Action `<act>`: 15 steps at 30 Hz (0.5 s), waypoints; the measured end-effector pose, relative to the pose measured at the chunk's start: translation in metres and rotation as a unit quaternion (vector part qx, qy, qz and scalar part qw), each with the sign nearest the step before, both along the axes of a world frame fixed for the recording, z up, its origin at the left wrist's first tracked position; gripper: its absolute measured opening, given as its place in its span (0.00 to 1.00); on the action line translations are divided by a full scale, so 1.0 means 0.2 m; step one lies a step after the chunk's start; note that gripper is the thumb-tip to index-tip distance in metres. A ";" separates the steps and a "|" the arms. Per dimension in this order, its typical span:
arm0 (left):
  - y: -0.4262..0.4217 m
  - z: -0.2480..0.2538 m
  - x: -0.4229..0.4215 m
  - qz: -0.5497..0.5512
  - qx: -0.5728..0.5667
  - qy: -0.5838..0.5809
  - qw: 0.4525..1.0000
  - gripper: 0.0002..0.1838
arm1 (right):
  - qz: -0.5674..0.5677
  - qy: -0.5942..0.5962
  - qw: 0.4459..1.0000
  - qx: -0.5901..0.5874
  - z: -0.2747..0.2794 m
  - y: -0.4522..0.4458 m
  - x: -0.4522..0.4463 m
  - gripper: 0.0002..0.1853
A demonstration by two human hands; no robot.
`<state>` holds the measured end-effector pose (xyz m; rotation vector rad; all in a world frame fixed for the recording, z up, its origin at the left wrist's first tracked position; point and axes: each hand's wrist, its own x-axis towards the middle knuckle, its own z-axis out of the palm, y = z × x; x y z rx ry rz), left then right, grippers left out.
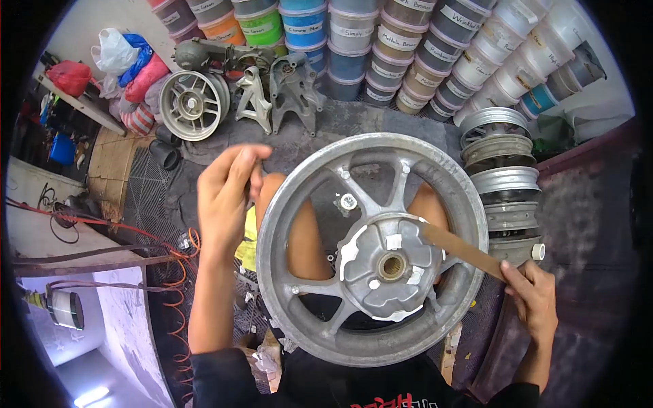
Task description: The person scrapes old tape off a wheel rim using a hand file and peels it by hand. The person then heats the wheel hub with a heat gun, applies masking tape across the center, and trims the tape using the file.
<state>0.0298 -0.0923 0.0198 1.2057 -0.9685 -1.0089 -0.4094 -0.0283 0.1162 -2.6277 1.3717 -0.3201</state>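
Observation:
A grey cast wheel (381,139) lies face up across my lap, its spokes running to a central hub (364,289). White patches are stuck on the hub around its splined bore. In my right hand (530,292), at the right of the rim, one end of a flat brown strip (469,253) is pinched. The strip slants over the rim, and its far end meets the hub's upper right edge. My left hand (228,190) is raised beside the rim's upper left, fingers loosely bent and apart, with nothing visible in them.
Labelled tubs (354,34) are stacked along the back. A second wheel (192,105) and metal brackets (296,92) stand at the back left. Several rims (503,180) are piled at the right. An orange coiled hose (178,299) hangs at the left.

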 end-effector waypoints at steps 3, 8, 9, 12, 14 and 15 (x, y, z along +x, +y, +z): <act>0.23 0.04 0.00 0.033 -0.005 0.001 0.999 0.17 | 0.018 0.065 0.997 -0.028 0.05 -0.09 0.08 0.29; 0.48 -0.01 -0.03 0.075 0.005 -0.025 0.997 0.18 | 0.051 0.166 0.984 -0.029 0.16 -0.16 0.14 0.30; 0.51 -0.01 -0.04 0.085 0.011 -0.027 0.996 0.17 | 0.059 0.178 0.982 -0.027 0.16 -0.17 0.17 0.30; 0.56 -0.02 -0.10 0.090 0.026 -0.068 0.993 0.16 | 0.088 0.214 0.972 -0.028 0.17 -0.23 0.28 0.28; 0.57 0.01 -0.12 0.103 0.019 -0.093 0.990 0.15 | 0.123 0.236 0.963 -0.039 0.21 -0.27 0.32 0.27; 0.58 0.02 -0.13 0.103 0.014 -0.106 0.989 0.15 | 0.113 0.234 0.965 -0.047 0.23 -0.28 0.32 0.26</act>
